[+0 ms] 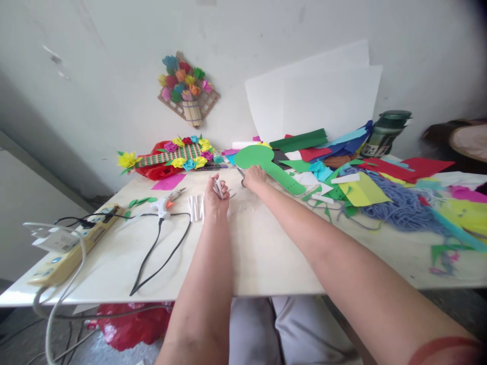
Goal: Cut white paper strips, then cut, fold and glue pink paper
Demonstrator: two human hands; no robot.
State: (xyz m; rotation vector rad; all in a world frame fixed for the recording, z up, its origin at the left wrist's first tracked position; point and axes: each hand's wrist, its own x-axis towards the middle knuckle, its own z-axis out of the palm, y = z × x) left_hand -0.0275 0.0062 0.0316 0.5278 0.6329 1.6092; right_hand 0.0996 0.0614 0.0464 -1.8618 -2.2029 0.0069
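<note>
My left hand is closed around a few short white paper tubes, their ends showing between the fingers. Several similar white tubes lie on the table just left of that wrist. My right hand is wrapped around a pair of scissors; a blade and part of a dark handle loop show, and the rest is hidden by the fingers. Beyond and beside this hand lies a green cut-out with a round head and a long strip. Small white scraps lie on the tabletop between my forearms.
A white glue gun with a black cord and a power strip occupy the left. A flower-decorated woven piece lies behind. Coloured paper, blue yarn and a dark bottle crowd the right. White sheets lean against the wall.
</note>
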